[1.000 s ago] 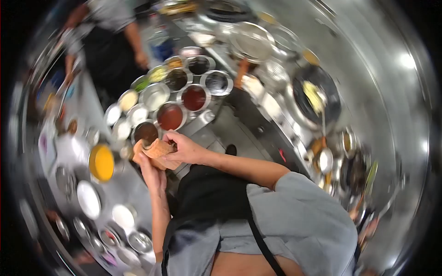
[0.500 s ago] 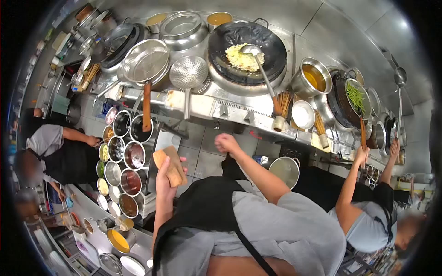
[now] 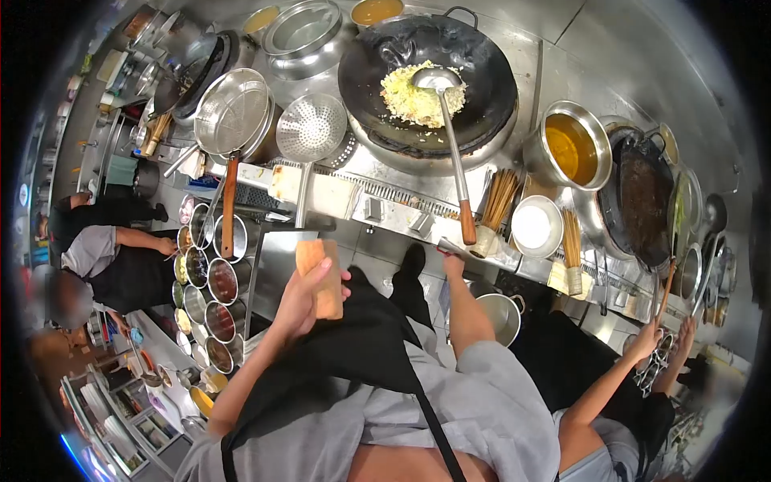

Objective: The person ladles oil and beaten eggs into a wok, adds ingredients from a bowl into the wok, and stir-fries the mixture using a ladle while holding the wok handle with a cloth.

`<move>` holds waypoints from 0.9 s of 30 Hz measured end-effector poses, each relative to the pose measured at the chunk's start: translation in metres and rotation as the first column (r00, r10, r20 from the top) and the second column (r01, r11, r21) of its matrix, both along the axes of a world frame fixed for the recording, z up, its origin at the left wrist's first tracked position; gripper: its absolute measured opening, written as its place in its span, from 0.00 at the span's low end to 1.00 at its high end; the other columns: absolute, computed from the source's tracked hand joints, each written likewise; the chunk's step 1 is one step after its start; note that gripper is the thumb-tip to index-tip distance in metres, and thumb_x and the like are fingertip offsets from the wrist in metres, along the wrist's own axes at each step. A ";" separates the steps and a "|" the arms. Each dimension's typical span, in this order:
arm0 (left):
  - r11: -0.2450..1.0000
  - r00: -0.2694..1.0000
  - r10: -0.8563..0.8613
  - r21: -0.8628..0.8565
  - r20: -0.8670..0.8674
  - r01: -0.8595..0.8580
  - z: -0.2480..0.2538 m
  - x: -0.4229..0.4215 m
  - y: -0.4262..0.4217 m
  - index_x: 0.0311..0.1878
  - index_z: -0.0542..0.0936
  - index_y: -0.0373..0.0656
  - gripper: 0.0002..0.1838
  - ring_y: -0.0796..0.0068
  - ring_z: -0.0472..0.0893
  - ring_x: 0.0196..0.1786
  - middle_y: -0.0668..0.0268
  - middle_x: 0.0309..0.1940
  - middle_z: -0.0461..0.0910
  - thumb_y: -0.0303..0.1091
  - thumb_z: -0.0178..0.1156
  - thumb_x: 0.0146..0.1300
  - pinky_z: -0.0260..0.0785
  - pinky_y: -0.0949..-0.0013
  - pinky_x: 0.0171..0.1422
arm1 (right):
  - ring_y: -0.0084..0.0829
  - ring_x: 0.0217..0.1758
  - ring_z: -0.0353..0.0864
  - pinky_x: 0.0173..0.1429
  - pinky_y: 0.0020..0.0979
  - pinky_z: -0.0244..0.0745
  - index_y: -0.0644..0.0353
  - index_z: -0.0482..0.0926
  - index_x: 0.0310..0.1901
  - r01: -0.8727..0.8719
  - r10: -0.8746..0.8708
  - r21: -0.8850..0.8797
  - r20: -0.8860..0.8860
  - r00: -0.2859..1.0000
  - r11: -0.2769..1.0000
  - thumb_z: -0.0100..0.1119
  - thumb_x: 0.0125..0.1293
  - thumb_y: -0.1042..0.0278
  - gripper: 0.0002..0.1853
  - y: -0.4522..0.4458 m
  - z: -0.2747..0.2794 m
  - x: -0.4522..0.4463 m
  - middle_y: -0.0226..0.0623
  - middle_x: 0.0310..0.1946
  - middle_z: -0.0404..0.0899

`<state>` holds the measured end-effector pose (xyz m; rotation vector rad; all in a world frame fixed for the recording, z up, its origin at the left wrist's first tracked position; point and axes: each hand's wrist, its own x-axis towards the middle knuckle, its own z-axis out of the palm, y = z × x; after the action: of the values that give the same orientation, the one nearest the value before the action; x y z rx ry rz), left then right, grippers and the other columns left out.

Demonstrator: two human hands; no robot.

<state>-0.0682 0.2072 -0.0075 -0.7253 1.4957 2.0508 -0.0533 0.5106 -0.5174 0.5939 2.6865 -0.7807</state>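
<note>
My left hand (image 3: 303, 299) is closed around a tan-orange, block-shaped pad (image 3: 325, 281), held upright in front of my apron; its exact kind is unclear. At the stove's front edge, my right hand (image 3: 454, 264) has its fingers curled beside a small red and grey fitting. Whether the fingers grip it is hard to make out. Above that hand, a ladle (image 3: 450, 136) with a wooden handle lies in the black wok (image 3: 490, 76), its bowl on yellow-and-white chopped food, like egg and rice (image 3: 401, 92). The handle hangs over the stove edge.
Left of the wok lie a perforated skimmer (image 3: 312, 128) and a mesh strainer (image 3: 231, 112). To its right stand a pot of amber liquid (image 3: 598, 136), a white bowl (image 3: 554, 229) and bamboo brushes (image 3: 502, 197). A co-worker's hand (image 3: 642, 341) holds a wooden handle at right.
My right hand has moved right to the stove's front edge. My left hand still holds the pad, shifted slightly right. The co-worker's strainer of green vegetables has moved away from the right-hand wok.
</note>
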 end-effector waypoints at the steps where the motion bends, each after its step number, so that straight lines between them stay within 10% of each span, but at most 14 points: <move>1: 1.000 0.999 0.010 0.019 0.053 -0.011 -0.004 -0.009 0.002 0.58 0.67 0.40 0.24 0.68 0.79 0.37 0.58 0.40 0.77 0.47 0.55 0.68 0.75 0.67 0.41 | 0.51 0.47 0.81 0.56 0.45 0.73 0.58 0.83 0.40 0.046 -0.044 -0.024 0.051 0.998 0.999 0.49 0.62 0.54 0.18 -0.002 0.013 -0.001 0.50 0.40 0.83; 7: 0.986 0.988 0.064 0.147 0.137 -0.085 -0.086 -0.096 0.000 0.55 0.69 0.44 0.26 0.66 0.80 0.36 0.59 0.38 0.77 0.55 0.55 0.66 0.76 0.64 0.40 | 0.51 0.50 0.80 0.52 0.42 0.75 0.69 0.75 0.51 -0.052 0.039 -0.383 -0.040 0.998 0.922 0.49 0.58 0.65 0.22 0.026 0.035 0.020 0.56 0.47 0.79; 9: 0.973 0.992 0.059 0.215 0.108 -0.081 -0.101 -0.141 0.009 0.53 0.70 0.45 0.25 0.69 0.80 0.37 0.63 0.38 0.76 0.58 0.54 0.66 0.77 0.64 0.40 | 0.44 0.51 0.81 0.50 0.39 0.77 0.69 0.72 0.57 -0.019 0.279 -0.575 0.368 0.887 0.818 0.49 0.65 0.55 0.26 0.026 0.155 -0.003 0.56 0.51 0.78; 11: 0.945 0.995 0.050 0.317 0.083 -0.074 -0.125 -0.191 0.023 0.51 0.71 0.46 0.25 0.70 0.80 0.36 0.64 0.37 0.76 0.60 0.52 0.66 0.76 0.63 0.39 | 0.40 0.51 0.81 0.49 0.39 0.78 0.66 0.72 0.56 0.502 -0.030 -0.849 0.504 0.863 0.162 0.43 0.70 0.41 0.32 0.021 0.273 -0.035 0.52 0.52 0.77; 12: 0.925 0.997 0.043 0.374 0.058 -0.062 -0.141 -0.212 0.031 0.50 0.71 0.47 0.25 0.69 0.80 0.35 0.64 0.36 0.77 0.60 0.51 0.66 0.76 0.63 0.39 | 0.42 0.51 0.81 0.49 0.41 0.79 0.65 0.71 0.56 0.348 -0.059 -0.901 0.374 0.925 -0.259 0.35 0.69 0.32 0.38 0.008 0.347 -0.061 0.54 0.53 0.77; 14: 0.892 0.987 -0.073 0.452 0.145 -0.001 -0.166 -0.250 0.050 0.49 0.72 0.46 0.24 0.68 0.80 0.32 0.65 0.33 0.77 0.58 0.52 0.67 0.76 0.63 0.36 | 0.32 0.27 0.81 0.26 0.29 0.77 0.65 0.68 0.54 0.318 -0.201 -0.947 0.322 0.925 -0.054 0.43 0.69 0.37 0.33 -0.001 0.404 -0.106 0.47 0.35 0.80; 16: 0.913 0.985 -0.029 0.406 0.168 -0.042 -0.169 -0.252 0.072 0.49 0.71 0.44 0.21 0.68 0.80 0.30 0.65 0.33 0.78 0.54 0.53 0.68 0.76 0.62 0.34 | 0.24 0.14 0.70 0.15 0.26 0.66 0.63 0.68 0.47 0.122 -0.146 -0.681 0.022 0.989 0.722 0.53 0.69 0.51 0.21 -0.025 0.433 -0.141 0.34 0.21 0.73; 24: 0.926 0.989 0.074 0.359 0.129 -0.116 -0.158 -0.245 0.067 0.52 0.71 0.44 0.21 0.69 0.82 0.37 0.65 0.40 0.79 0.49 0.58 0.66 0.78 0.63 0.37 | 0.14 0.09 0.60 0.11 0.19 0.55 0.60 0.72 0.48 0.111 -0.056 -0.599 0.111 0.992 0.793 0.49 0.71 0.68 0.08 -0.068 0.535 -0.060 0.23 0.16 0.66; 26: 0.921 0.990 0.069 0.373 0.123 -0.111 -0.161 -0.247 0.067 0.53 0.71 0.44 0.22 0.69 0.82 0.38 0.64 0.40 0.79 0.50 0.58 0.66 0.78 0.62 0.36 | 0.30 0.13 0.71 0.17 0.31 0.66 0.61 0.72 0.48 0.171 -0.018 -0.529 0.282 0.959 0.831 0.50 0.69 0.67 0.10 -0.076 0.543 -0.060 0.34 0.19 0.72; 27: 0.941 0.985 0.060 0.319 0.165 -0.111 -0.158 -0.247 0.068 0.53 0.71 0.44 0.22 0.68 0.82 0.37 0.64 0.39 0.80 0.50 0.58 0.65 0.78 0.61 0.35 | 0.42 0.21 0.75 0.26 0.38 0.69 0.63 0.71 0.48 -0.126 0.113 -0.310 -0.060 0.992 0.942 0.51 0.68 0.66 0.12 -0.077 0.512 -0.064 0.43 0.22 0.75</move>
<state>-0.3155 0.2748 -0.1660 -0.8021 1.0196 2.1818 -0.1169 0.4331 -0.0055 0.3369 2.5283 -1.1646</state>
